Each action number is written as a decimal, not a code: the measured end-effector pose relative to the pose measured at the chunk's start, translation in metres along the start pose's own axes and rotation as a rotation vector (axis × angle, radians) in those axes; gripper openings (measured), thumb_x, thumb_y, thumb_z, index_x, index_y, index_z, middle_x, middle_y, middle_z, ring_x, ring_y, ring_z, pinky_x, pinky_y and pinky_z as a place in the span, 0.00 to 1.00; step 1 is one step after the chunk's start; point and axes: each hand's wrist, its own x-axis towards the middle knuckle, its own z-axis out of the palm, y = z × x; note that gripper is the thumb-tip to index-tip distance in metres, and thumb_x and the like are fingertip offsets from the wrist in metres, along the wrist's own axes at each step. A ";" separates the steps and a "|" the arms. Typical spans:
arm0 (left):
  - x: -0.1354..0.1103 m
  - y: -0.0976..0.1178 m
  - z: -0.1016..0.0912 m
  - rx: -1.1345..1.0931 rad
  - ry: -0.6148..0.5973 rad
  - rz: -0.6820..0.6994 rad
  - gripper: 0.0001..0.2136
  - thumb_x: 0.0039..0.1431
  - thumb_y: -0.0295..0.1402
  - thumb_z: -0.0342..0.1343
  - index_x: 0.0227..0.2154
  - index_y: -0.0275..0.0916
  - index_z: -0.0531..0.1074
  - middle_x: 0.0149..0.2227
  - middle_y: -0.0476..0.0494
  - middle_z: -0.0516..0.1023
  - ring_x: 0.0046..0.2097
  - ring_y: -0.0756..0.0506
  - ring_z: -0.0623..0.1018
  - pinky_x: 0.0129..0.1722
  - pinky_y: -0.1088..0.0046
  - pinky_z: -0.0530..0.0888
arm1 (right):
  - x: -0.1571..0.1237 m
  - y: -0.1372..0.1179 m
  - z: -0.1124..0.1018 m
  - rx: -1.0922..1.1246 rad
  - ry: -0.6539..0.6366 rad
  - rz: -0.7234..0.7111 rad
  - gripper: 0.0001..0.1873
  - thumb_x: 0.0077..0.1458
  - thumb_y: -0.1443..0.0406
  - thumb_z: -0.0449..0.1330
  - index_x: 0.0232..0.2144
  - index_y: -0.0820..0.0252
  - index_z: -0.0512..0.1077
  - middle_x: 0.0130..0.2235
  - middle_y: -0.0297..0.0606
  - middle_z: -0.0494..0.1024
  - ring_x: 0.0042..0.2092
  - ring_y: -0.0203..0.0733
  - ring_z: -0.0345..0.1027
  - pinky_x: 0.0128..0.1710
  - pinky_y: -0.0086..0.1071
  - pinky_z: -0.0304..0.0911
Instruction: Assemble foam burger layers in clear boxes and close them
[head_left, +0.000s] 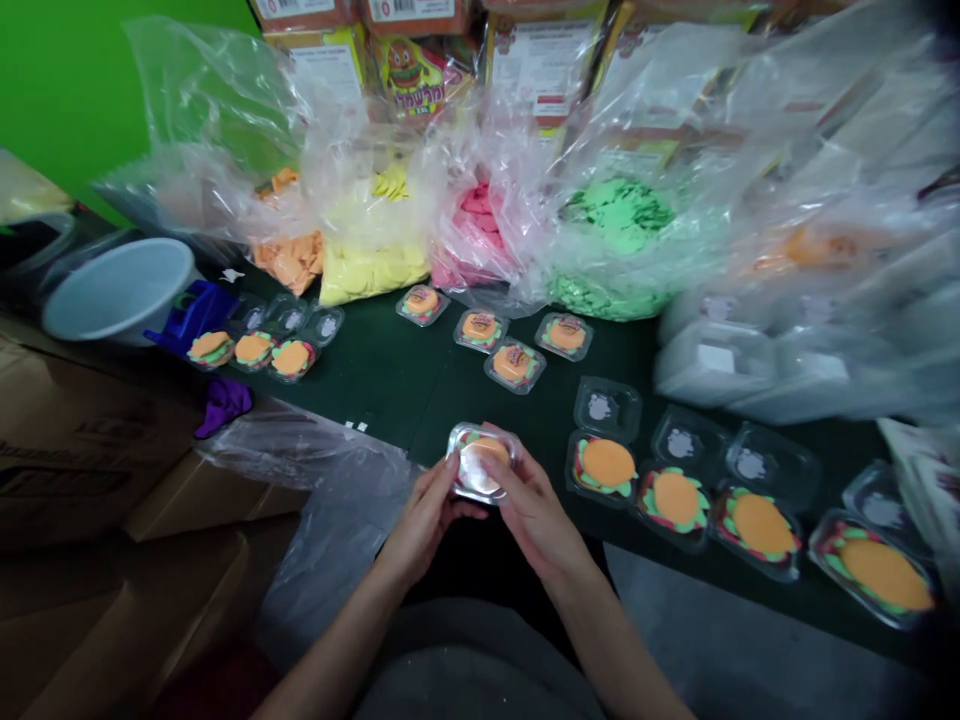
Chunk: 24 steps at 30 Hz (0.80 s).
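Observation:
A small clear plastic clamshell box (481, 462) with an orange foam burger inside sits at the near edge of the dark green table (390, 370). My left hand (426, 518) grips its left side and my right hand (531, 510) wraps over its right side and lid. Both hands have their fingers curled around it. To the right lie several open clamshells (606, 462) with orange burger tops on green and red layers, lids folded back. Three closed clamshells (514, 362) lie further back in the middle.
Clear bags of foam pieces stand at the back: orange (289, 255), yellow (371, 262), pink (474, 232), green (619, 250). A grey bowl (116, 288) and blue object (196, 310) sit left, with more clamshells (253, 350). Cardboard boxes (90, 440) stand at the left. Stacked white trays (750, 370) lie right.

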 end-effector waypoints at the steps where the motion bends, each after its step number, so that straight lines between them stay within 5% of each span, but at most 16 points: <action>1: 0.000 0.000 0.000 -0.025 -0.019 -0.018 0.21 0.65 0.47 0.57 0.50 0.35 0.76 0.48 0.36 0.78 0.43 0.44 0.76 0.39 0.69 0.78 | -0.001 0.000 0.000 -0.016 -0.019 -0.001 0.28 0.49 0.58 0.74 0.52 0.51 0.74 0.50 0.36 0.81 0.54 0.46 0.71 0.59 0.40 0.62; 8: -0.003 0.018 -0.009 0.335 -0.118 0.062 0.16 0.62 0.44 0.61 0.44 0.35 0.76 0.37 0.43 0.78 0.37 0.48 0.75 0.37 0.74 0.74 | 0.004 -0.023 -0.011 -0.252 -0.126 0.077 0.24 0.48 0.57 0.74 0.48 0.52 0.77 0.45 0.37 0.81 0.45 0.43 0.73 0.44 0.35 0.67; 14: 0.006 0.027 -0.015 0.512 -0.246 -0.017 0.19 0.56 0.45 0.66 0.41 0.35 0.76 0.34 0.46 0.76 0.31 0.51 0.73 0.31 0.76 0.71 | 0.025 -0.040 -0.015 -0.455 -0.227 0.132 0.17 0.46 0.55 0.75 0.33 0.60 0.81 0.33 0.37 0.82 0.34 0.38 0.72 0.35 0.30 0.65; 19: 0.024 0.020 -0.015 0.325 -0.023 0.108 0.20 0.55 0.46 0.67 0.42 0.36 0.74 0.35 0.46 0.76 0.31 0.51 0.74 0.29 0.77 0.71 | 0.032 -0.023 -0.014 -0.197 0.061 0.053 0.19 0.37 0.55 0.78 0.28 0.60 0.80 0.29 0.35 0.81 0.31 0.37 0.71 0.33 0.30 0.66; 24: 0.028 0.020 -0.014 0.281 0.047 0.099 0.17 0.58 0.46 0.64 0.34 0.34 0.76 0.29 0.49 0.74 0.26 0.54 0.68 0.26 0.79 0.66 | 0.030 -0.007 -0.017 -0.053 0.150 0.039 0.17 0.34 0.58 0.80 0.26 0.60 0.81 0.29 0.36 0.82 0.31 0.39 0.73 0.34 0.31 0.68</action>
